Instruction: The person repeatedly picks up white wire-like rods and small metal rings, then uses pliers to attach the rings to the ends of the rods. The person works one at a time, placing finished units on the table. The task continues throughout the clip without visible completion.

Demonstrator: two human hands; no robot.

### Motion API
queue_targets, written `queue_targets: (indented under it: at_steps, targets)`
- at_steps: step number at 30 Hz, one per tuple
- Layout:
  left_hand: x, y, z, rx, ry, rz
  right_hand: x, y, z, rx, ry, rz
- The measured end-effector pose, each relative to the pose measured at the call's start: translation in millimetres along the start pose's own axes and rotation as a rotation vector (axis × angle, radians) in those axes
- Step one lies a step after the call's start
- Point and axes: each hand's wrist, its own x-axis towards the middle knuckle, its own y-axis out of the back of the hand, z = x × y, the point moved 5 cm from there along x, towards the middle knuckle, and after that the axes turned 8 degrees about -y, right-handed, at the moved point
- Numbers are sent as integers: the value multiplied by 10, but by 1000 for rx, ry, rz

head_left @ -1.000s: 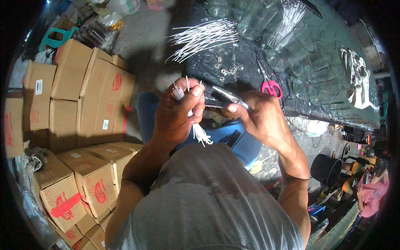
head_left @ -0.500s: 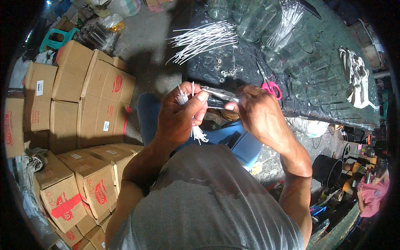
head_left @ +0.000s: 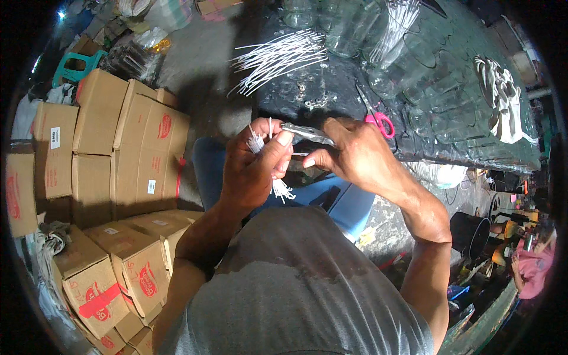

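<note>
My left hand (head_left: 251, 168) is closed around a bundle of thin white candle wicks (head_left: 281, 188), whose ends stick out above and below the fingers. One wick stands apart from the others, near the thumb tip. In my right hand (head_left: 364, 155) are metal pliers (head_left: 312, 135), their jaws at my left fingertips beside that wick. My right thumb rests on the lower handle, and the handles look spread. Whether the jaws grip anything is too small to tell. Beyond my hands, more white wicks (head_left: 284, 59) lie loosely on the dark table, near small metal wick tabs (head_left: 313, 102).
Pink-handled scissors (head_left: 378, 121) lie right of the tabs. Glass jars (head_left: 355, 38) stand across the dark table (head_left: 349, 80), with another wick bunch (head_left: 396, 32) among them and white gloves (head_left: 500, 97) farther right. Cardboard boxes (head_left: 142, 142) are stacked left. A person (head_left: 532, 260) is at far right.
My right thumb has moved down and left, and the plier handles have spread wider. My left hand keeps its hold on the wicks. The whole view has shifted slightly.
</note>
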Motion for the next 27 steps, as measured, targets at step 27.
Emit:
queue_targets:
  at_steps: [27]
  targets:
    - [1025, 467, 515, 1439, -579, -33, 282, 308, 518, 25, -205, 161]
